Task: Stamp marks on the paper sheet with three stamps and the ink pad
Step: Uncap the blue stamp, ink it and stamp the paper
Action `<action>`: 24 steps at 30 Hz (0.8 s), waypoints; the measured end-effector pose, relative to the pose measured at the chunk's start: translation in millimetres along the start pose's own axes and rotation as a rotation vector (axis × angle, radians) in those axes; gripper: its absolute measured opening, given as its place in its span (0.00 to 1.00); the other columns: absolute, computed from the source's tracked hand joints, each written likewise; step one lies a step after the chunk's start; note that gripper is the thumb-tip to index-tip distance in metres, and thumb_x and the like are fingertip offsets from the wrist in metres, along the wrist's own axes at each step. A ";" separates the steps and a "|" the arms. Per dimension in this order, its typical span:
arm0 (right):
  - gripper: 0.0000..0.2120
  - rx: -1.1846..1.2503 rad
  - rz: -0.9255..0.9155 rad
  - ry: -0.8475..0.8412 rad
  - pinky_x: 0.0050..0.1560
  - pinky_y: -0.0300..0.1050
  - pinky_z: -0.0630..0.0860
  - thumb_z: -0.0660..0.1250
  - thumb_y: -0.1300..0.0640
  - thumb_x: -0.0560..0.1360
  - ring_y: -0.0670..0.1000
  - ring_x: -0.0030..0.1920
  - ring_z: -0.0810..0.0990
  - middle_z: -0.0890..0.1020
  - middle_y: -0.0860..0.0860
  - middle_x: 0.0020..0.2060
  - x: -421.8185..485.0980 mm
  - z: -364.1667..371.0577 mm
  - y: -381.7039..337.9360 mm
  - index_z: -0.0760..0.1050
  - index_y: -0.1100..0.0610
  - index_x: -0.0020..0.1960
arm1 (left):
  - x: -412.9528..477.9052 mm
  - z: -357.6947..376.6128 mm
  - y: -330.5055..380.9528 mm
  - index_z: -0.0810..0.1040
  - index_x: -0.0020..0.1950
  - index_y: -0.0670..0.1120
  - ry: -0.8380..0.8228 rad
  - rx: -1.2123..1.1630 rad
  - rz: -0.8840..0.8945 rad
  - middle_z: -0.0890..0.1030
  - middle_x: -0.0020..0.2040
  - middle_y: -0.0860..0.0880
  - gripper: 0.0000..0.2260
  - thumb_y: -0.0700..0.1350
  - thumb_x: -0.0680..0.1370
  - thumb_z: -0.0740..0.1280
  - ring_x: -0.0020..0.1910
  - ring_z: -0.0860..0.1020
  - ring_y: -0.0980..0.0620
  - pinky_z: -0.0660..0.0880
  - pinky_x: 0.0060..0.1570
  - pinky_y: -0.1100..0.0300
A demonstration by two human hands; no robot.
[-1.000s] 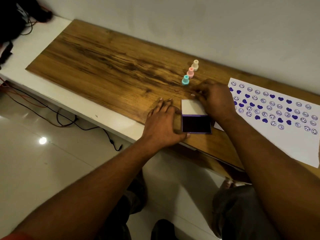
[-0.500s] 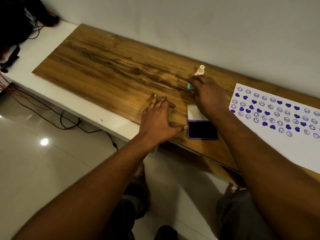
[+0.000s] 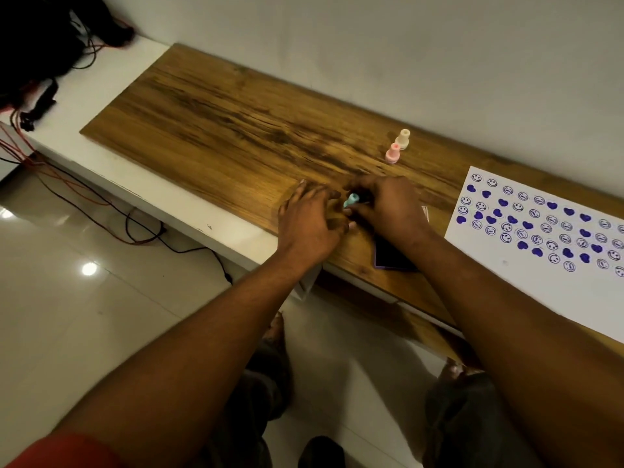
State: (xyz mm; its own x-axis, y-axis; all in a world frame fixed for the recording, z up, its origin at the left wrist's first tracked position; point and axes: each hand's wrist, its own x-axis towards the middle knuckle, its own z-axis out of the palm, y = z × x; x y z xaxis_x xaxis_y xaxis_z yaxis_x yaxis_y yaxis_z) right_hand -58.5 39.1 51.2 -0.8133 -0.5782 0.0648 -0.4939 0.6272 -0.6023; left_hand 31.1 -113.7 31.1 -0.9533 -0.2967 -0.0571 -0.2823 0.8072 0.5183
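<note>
My right hand (image 3: 388, 207) holds the small blue stamp (image 3: 352, 199) in its fingertips, just left of the open purple ink pad (image 3: 391, 256). Most of the pad lies hidden under my right wrist. My left hand (image 3: 309, 221) rests flat on the wooden board with its fingers spread, touching the right hand's fingertips near the stamp. The pink stamp (image 3: 392, 153) and the cream stamp (image 3: 403, 139) stand upright farther back. The white paper sheet (image 3: 526, 282) lies at the right, covered with several purple hearts and smiley marks.
The wooden board (image 3: 219, 130) lies on a white shelf (image 3: 111, 76) against a pale wall. Black gear and red cables (image 3: 40, 45) sit at the far left. Below are a glossy tiled floor and my knees.
My right hand reached back to the blue stamp, picked it up and carried it forward to the left of the ink pad. My left hand stayed flat on the board beside the pad.
</note>
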 end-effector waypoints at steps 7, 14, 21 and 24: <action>0.14 0.212 0.052 0.089 0.51 0.35 0.81 0.81 0.50 0.71 0.41 0.48 0.85 0.88 0.43 0.48 -9.6 -1.4 -1.6 0.86 0.50 0.55 | -1.6 -0.7 5.1 0.84 0.62 0.55 0.119 -0.070 -0.021 0.82 0.67 0.55 0.18 0.60 0.75 0.76 0.80 0.64 0.50 0.58 0.74 0.44; 0.12 0.270 0.077 0.152 0.52 0.42 0.84 0.80 0.48 0.73 0.42 0.48 0.85 0.88 0.43 0.48 -17.6 -8.5 6.0 0.87 0.50 0.54 | -0.5 -0.1 14.4 0.84 0.64 0.56 0.128 -0.069 0.015 0.82 0.68 0.57 0.19 0.61 0.75 0.75 0.80 0.64 0.50 0.56 0.75 0.44; 0.10 0.322 0.061 0.185 0.51 0.42 0.83 0.79 0.50 0.74 0.42 0.48 0.85 0.88 0.43 0.47 -21.3 -15.1 8.9 0.87 0.51 0.53 | 0.6 2.2 16.6 0.82 0.66 0.58 0.122 -0.164 0.106 0.81 0.70 0.55 0.17 0.57 0.77 0.74 0.82 0.60 0.50 0.52 0.78 0.38; 0.10 0.326 0.024 0.161 0.52 0.46 0.84 0.79 0.52 0.74 0.44 0.48 0.86 0.88 0.46 0.47 -23.8 -20.2 9.8 0.87 0.54 0.53 | 3.0 4.6 16.7 0.82 0.66 0.58 0.090 -0.174 0.114 0.81 0.69 0.56 0.17 0.57 0.77 0.74 0.83 0.59 0.50 0.51 0.78 0.36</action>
State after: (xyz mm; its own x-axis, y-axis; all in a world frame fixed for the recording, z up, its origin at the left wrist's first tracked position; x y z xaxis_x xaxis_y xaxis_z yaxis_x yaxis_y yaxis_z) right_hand -50.1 69.6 59.9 -0.8744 -0.4591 0.1567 -0.3713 0.4253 -0.8254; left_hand 23.0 -98.7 35.7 -0.9623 -0.2590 0.0831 -0.1425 0.7403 0.6570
